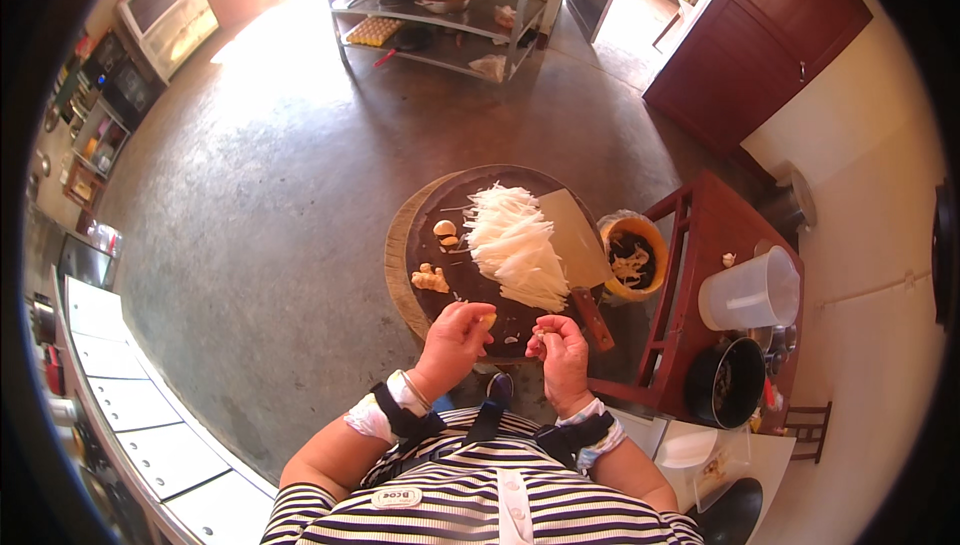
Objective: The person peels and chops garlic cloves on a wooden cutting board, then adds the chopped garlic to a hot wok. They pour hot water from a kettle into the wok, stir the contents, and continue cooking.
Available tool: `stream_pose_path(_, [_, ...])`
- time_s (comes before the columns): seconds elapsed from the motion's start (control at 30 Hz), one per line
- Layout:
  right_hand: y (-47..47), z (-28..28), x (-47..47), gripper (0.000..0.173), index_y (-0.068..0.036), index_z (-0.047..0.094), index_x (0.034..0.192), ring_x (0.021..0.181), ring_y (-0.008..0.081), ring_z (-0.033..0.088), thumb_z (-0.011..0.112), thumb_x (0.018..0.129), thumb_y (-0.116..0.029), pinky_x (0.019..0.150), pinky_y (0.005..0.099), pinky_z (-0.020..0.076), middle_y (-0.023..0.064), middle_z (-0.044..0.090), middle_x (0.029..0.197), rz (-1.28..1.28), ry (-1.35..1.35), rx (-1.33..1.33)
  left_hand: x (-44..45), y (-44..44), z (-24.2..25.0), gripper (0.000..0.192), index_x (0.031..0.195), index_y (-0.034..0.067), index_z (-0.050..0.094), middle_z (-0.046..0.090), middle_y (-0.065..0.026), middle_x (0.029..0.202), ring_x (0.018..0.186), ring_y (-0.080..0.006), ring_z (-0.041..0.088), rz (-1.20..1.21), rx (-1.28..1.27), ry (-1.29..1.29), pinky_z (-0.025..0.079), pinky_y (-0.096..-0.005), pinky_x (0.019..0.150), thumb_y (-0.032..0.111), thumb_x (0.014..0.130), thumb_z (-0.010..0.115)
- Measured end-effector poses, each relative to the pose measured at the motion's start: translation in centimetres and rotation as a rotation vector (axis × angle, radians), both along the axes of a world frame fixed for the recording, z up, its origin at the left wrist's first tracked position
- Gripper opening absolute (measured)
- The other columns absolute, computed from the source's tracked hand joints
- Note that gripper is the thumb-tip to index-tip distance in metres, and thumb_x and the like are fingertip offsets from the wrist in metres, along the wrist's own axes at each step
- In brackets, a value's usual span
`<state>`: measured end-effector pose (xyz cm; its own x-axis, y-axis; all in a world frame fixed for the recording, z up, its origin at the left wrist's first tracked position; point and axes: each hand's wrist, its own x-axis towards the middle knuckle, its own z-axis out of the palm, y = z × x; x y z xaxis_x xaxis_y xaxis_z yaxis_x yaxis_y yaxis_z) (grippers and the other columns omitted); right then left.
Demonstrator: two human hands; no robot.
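My left hand [459, 336] pinches a small yellowish piece, perhaps garlic or ginger [489, 320], over the near edge of a round dark chopping block [442, 207]. To its right, my right hand [561, 350] has its fingertips closed on a small pale bit that is too small to name. A long heap of white shredded vegetable [514, 245] covers the block's middle. Beside the heap lies a cleaver [574, 230] whose wooden handle points towards me. At the block's left are a ginger root [430, 279] and a pale garlic bulb or clove [444, 228] with a smaller piece.
A yellow bin with scraps [658, 275] stands right of the block. Close by, a red wooden table [705, 222] bears a plastic measuring jug [750, 290] and a black pot [724, 384]. Tiled counter [172, 455] runs along the left; a metal shelf [442, 16] stands ahead.
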<state>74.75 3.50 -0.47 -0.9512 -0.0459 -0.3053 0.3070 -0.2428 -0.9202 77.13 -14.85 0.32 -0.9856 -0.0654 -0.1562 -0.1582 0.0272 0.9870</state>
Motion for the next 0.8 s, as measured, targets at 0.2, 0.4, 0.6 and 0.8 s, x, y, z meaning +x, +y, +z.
stream_pose_path(0.2, [0.7, -1.2, 0.0, 0.012, -0.002, 0.062, 0.105, 0.070, 0.0139, 0.062, 0.059, 0.094, -0.007, 0.065, 0.0278, 0.0537, 0.0054, 0.063, 0.088, 0.081, -0.089, 0.089, -2.8, 0.8, -0.9, 0.017, 0.103, 0.003, 0.065, 0.060, -0.0145, 0.096, 0.086, -0.0337, 0.063, -0.297, -0.906, 0.377, 0.053, -0.0399, 0.076, 0.007, 0.087, 0.061])
stream_pose_path(0.4, [1.2, -1.0, -1.0, 0.017, -0.007, 0.065, 0.099, 0.081, 0.0328, 0.063, 0.068, 0.082, -0.008, 0.075, 0.0410, 0.0532, 0.0146, 0.060, 0.089, 0.517, 0.707, 0.976, -3.3, 0.6, 0.0, 0.021, 0.103, 0.006, 0.068, 0.061, -0.0135, 0.098, 0.084, -0.0325, 0.064, -0.041, -0.751, 0.425, 0.053, -0.0394, 0.075, 0.011, 0.083, 0.069])
stream_pose_path(0.6, [-0.1, -1.8, -1.2, 0.009, -0.004, 0.060, 0.088, 0.082, 0.0339, 0.063, 0.062, 0.086, -0.012, 0.072, 0.0417, 0.0541, 0.0162, 0.057, 0.091, 0.663, 0.761, 1.233, -1.7, -3.7, 0.2, 0.014, 0.095, 0.006, 0.070, 0.063, -0.0114, 0.090, 0.078, -0.0277, 0.064, 0.137, -0.780, 0.341, 0.053, -0.0361, 0.069, 0.010, 0.082, 0.071])
stream_pose_path(0.8, [-0.5, -1.9, -1.0, 0.010, -0.003, 0.057, 0.085, 0.081, 0.0356, 0.062, 0.063, 0.086, -0.010, 0.071, 0.0437, 0.0538, 0.0179, 0.055, 0.089, 0.670, 0.765, 1.323, 0.1, -3.8, -1.4, 0.025, 0.103, 0.006, 0.067, 0.062, -0.0130, 0.098, 0.083, -0.0309, 0.064, 0.066, -0.778, 0.153, 0.053, -0.0387, 0.071, 0.015, 0.081, 0.074])
